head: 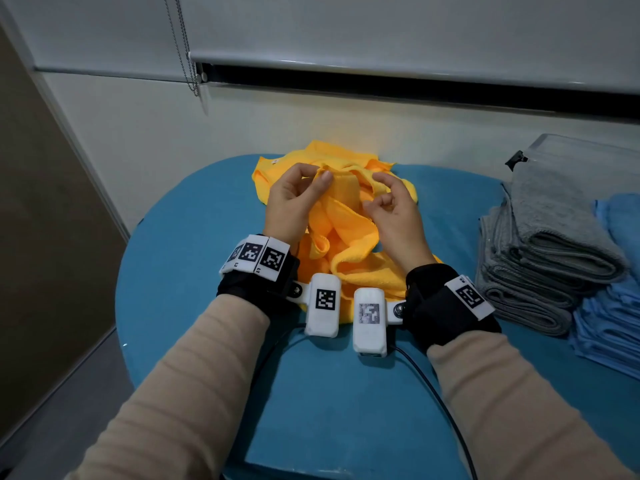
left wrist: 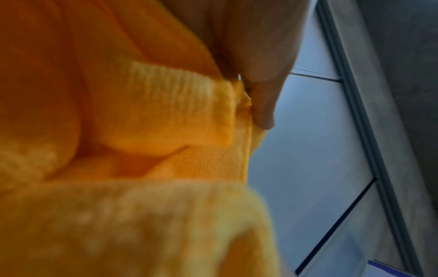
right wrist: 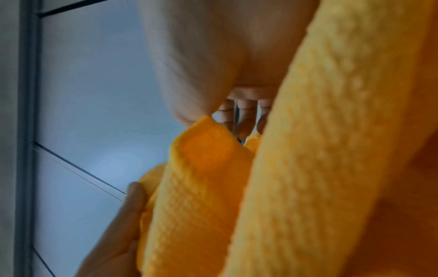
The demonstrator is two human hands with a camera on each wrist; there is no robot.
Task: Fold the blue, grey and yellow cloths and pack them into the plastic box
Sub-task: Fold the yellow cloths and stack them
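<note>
Yellow cloth lies crumpled mid-table — left hand pinches its edge at 11 o'clock, right hand pinches a fold at 1. Grey stack, blue stack and box sit at 3 o'clock.

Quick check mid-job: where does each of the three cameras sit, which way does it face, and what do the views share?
Head: on the head, looking forward and down at the yellow cloth; shows left hand, right hand, both forearms.
Left wrist: below the left hand, looking up along it; the fingers pinch the cloth's edge.
Right wrist: below the right hand, looking up along it at cloth and fingertips.
Shared: the yellow cloth shows in every view.
</note>
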